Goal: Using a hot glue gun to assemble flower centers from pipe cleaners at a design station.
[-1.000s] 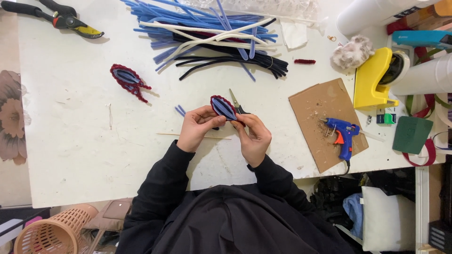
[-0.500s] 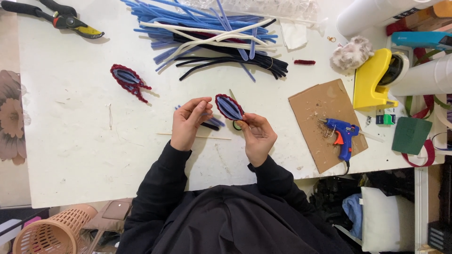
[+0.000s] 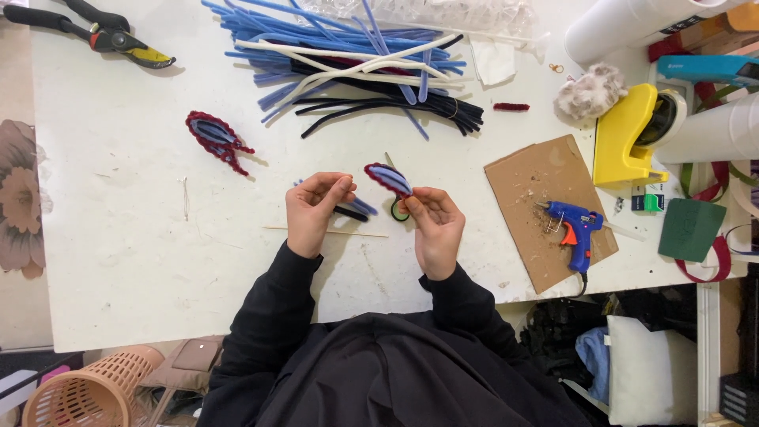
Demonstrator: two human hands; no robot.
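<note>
My right hand (image 3: 433, 224) pinches the base of a leaf-shaped piece (image 3: 389, 179) made of blue chenille stems edged in dark red, held just above the white table (image 3: 118, 261). My left hand (image 3: 314, 209) is apart from it, fingers curled over short blue and black stem pieces (image 3: 354, 209) lying on the table. A small green tape roll (image 3: 399, 210) lies under the right fingers. A thin wooden stick (image 3: 332, 232) lies below both hands.
A finished red-and-blue leaf (image 3: 217, 140) lies to the left. A heap of blue, white and black chenille stems (image 3: 356, 63) is at the back. Pruning shears (image 3: 103, 33) lie far left. A blue glue gun (image 3: 575, 229) rests on cardboard (image 3: 545, 205); yellow tape dispenser (image 3: 628, 134) right.
The hands have parted: my left hand let go of the leaf piece and moved left and down to the stem pieces, while my right hand keeps holding the leaf.
</note>
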